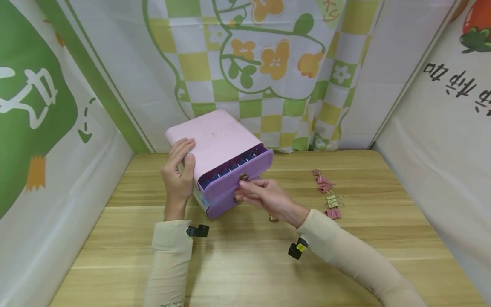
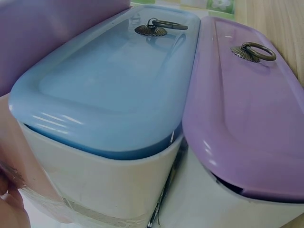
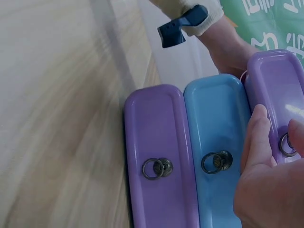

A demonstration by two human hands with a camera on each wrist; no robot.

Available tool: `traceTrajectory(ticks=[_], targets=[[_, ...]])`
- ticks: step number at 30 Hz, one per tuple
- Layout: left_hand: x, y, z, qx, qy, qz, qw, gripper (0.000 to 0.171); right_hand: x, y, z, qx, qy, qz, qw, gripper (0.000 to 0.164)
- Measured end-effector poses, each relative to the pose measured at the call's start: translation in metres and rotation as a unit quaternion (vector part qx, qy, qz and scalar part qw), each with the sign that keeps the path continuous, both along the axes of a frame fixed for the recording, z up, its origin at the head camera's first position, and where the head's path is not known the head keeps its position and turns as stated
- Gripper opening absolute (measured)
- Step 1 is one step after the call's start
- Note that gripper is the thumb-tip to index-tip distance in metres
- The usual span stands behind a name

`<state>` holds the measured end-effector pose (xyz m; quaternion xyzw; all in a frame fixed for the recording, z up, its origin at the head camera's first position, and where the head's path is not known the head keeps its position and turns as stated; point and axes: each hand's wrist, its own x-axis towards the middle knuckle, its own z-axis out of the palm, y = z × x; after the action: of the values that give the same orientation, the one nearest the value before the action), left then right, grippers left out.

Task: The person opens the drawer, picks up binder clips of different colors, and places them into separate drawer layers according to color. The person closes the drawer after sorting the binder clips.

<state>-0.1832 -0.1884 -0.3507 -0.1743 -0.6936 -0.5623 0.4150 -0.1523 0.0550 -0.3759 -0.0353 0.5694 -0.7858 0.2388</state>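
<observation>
On box (image 1: pixel 222 145), left edge: left hand (image 1: pixel 178 175), grip relaxed
Box front: right hand (image 1: pixel 274 199) at ring (image 1: pixel 243 176), cannot tell grip

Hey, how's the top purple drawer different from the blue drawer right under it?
The top drawer is purple, while the blue drawer is light blue. The top drawer is pulled out, showing dark blue clips inside; the blue drawer sits almost shut, its contents hidden. Both have long, rounded fronts with metal ring pulls.
</observation>
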Motion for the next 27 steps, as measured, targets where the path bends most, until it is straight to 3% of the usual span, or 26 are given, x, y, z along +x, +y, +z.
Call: traceTrajectory(ticks=[12, 18, 23, 27], targets=[[-0.001, 0.000, 0.000, 0.000, 0.012, 0.002, 0.9999, 0.032, -0.022, -0.013, 0.008, 0.070, 0.022, -0.005, 0.997, 0.036], [0.000, 0.000, 0.001, 0.000, 0.014, 0.006, 0.9999, 0.033, -0.029, -0.017, 0.009, 0.124, 0.069, 0.002, 0.990, 0.035], [-0.011, -0.006, -0.011, -0.002, 0.020, 0.013, 0.9997, 0.033, -0.032, -0.021, 0.011, 0.151, 0.134, 0.012, 0.979, 0.035], [-0.021, -0.011, -0.022, -0.022, 0.019, 0.016, 0.9994, 0.033, -0.033, -0.023, 0.009, 0.156, 0.155, 0.010, 0.975, 0.033]])
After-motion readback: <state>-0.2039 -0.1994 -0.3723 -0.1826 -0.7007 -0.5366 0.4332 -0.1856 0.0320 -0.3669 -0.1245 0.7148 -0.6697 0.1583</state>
